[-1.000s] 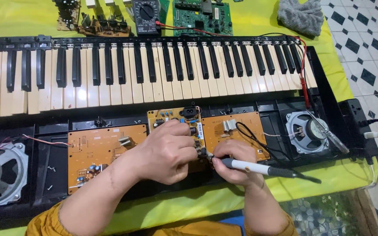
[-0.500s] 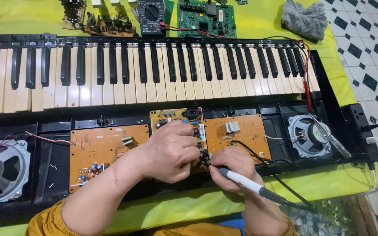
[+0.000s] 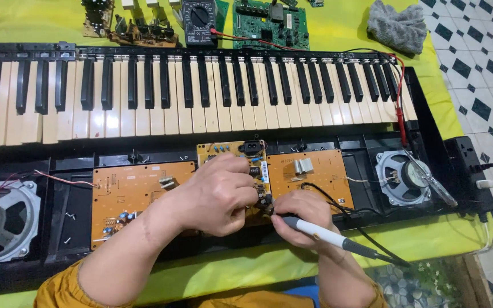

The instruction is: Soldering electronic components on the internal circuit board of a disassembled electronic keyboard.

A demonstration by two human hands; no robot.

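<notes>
left hand (image 3: 218, 197) | fingers closed, pinching small circuit board (image 3: 236, 157) | right hand (image 3: 300, 217) | soldering iron (image 3: 320, 234) gripped pen-like | board judged light, stiff, fragile; best held by edges

Both hands are crowding the middle circuit board (image 3: 241, 157), the left hand (image 3: 218, 194) covering it and the right hand (image 3: 300, 219) pressing in beside with a soldering iron (image 3: 326, 235). Its black cable (image 3: 338, 211) is looping across the right board (image 3: 315, 177). The left board (image 3: 135, 194) is lying open, with the keys (image 3: 201, 97) walling off the far side.
</notes>
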